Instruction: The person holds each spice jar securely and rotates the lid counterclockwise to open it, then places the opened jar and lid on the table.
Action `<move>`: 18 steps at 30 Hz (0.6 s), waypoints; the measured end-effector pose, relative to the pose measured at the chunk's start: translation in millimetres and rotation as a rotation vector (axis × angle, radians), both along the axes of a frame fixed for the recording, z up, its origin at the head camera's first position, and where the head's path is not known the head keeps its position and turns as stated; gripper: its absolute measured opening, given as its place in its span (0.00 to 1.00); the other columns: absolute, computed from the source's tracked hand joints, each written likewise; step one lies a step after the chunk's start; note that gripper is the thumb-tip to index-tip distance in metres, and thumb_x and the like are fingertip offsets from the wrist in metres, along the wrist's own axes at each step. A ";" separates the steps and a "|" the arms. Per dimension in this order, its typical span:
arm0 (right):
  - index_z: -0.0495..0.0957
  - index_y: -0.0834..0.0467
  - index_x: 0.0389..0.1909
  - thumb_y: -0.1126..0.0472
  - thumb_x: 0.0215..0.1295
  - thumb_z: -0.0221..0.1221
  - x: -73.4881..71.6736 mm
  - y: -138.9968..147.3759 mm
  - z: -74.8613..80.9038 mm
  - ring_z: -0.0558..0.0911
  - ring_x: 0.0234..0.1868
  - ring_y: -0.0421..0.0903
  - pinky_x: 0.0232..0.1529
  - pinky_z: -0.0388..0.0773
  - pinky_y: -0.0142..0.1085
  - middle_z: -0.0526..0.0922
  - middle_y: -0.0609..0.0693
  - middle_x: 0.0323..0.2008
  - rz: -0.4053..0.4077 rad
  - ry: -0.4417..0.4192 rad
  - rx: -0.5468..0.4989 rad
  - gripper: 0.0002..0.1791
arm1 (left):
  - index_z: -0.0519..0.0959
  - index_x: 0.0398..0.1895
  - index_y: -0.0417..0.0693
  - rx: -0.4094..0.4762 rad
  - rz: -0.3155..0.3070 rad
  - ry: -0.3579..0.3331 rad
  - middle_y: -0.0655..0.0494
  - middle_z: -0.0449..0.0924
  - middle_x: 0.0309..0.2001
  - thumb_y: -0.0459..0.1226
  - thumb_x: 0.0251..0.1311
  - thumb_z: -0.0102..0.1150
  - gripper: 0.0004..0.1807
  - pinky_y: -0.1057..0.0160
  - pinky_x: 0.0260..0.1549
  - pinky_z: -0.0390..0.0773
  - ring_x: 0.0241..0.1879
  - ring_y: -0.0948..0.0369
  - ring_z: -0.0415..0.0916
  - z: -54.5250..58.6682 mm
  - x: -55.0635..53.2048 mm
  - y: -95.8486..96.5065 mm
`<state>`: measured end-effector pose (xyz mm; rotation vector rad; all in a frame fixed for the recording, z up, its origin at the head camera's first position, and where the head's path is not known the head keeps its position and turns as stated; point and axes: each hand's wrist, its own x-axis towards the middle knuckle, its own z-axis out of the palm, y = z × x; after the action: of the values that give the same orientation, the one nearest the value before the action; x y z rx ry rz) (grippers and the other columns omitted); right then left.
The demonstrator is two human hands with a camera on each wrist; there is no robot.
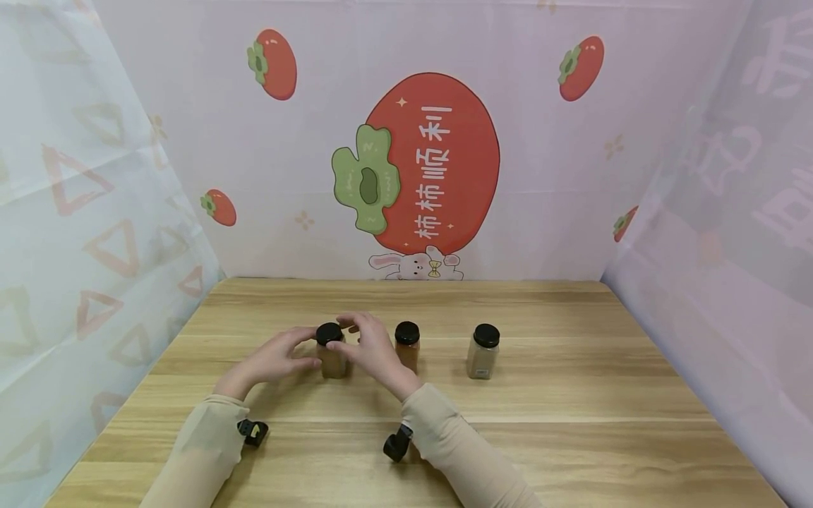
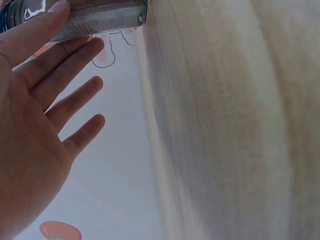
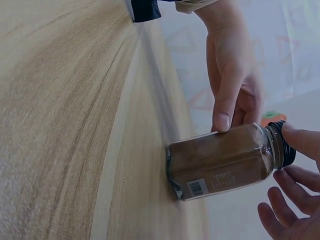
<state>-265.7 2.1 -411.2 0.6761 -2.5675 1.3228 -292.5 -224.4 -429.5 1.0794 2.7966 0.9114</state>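
Observation:
A clear jar of brown powder (image 1: 333,363) with a black lid (image 1: 329,333) stands upright on the table, left of centre. My left hand (image 1: 273,358) holds its body from the left, thumb on the near side and fingers behind. From the right, my right hand (image 1: 373,347) pinches the black lid between thumb and fingers. In the right wrist view, a barcode label shows low on the jar (image 3: 230,162), and the lid's threads are visible at the neck. The left wrist view catches the jar (image 2: 102,20) at its top edge, with the lower fingers spread.
Just right of my right hand stands a jar of orange-brown powder (image 1: 407,353), partly hidden by the wrist. Farther right is a jar of pale beige powder (image 1: 483,358). All share the wooden table (image 1: 571,395). A printed cloth backdrop (image 1: 540,233) rises behind it.

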 end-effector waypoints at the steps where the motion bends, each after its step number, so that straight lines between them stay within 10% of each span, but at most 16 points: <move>1: 0.75 0.56 0.56 0.51 0.58 0.65 -0.3 -0.2 -0.5 0.79 0.50 0.48 0.49 0.79 0.36 0.79 0.51 0.51 0.003 0.002 -0.004 0.26 | 0.72 0.62 0.49 0.001 -0.001 0.003 0.51 0.74 0.60 0.46 0.58 0.63 0.28 0.41 0.61 0.66 0.62 0.47 0.69 -0.2 -0.2 0.1; 18: 0.77 0.56 0.53 0.51 0.57 0.66 -2.5 -1.2 -1.3 0.80 0.48 0.49 0.48 0.79 0.35 0.80 0.51 0.48 0.007 0.015 0.013 0.24 | 0.72 0.61 0.52 0.015 -0.011 0.031 0.53 0.75 0.60 0.47 0.58 0.63 0.28 0.41 0.60 0.67 0.61 0.48 0.70 -1.2 -0.1 1.2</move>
<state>-268.2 1.0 -412.5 0.6948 -2.5662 1.2997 -292.6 -223.2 -430.6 1.1197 2.8095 0.9244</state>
